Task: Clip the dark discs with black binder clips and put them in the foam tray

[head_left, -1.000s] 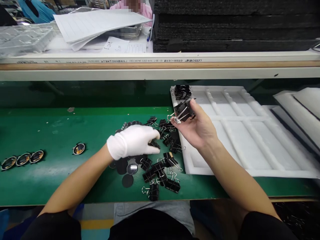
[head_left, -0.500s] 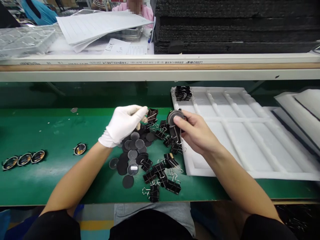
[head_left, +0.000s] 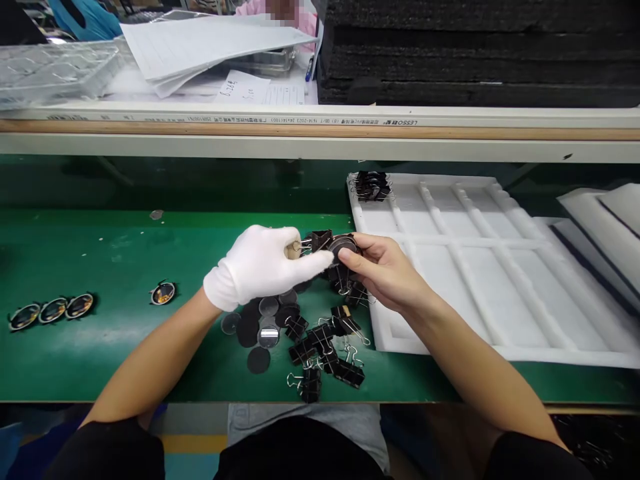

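My left hand (head_left: 263,265), in a white glove, holds a black binder clip (head_left: 320,240) by its wire handles, its thumb reaching to the round piece. Bare, my right hand (head_left: 383,267) grips a round dark piece (head_left: 344,248) with binder clips on it, thumb on its face. Below my hands, dark and clear discs (head_left: 259,360) lie on the green table beside loose black binder clips (head_left: 347,373). Several round framed pieces with amber centres (head_left: 163,293) rest at the left.
A white compartment tray (head_left: 450,243) lies at the right, with black clips (head_left: 373,185) in its back left corner. White foam sheets (head_left: 600,220) are beside it. Above runs a shelf edge (head_left: 300,148) bearing papers (head_left: 200,50), clear plastic trays (head_left: 55,70) and black foam (head_left: 475,60). A person's pink sleeve shows behind.
My left hand has moved right with the binder clip, up to the round piece. My right hand has lowered slightly and tilted the piece. The whole view has shifted a little.
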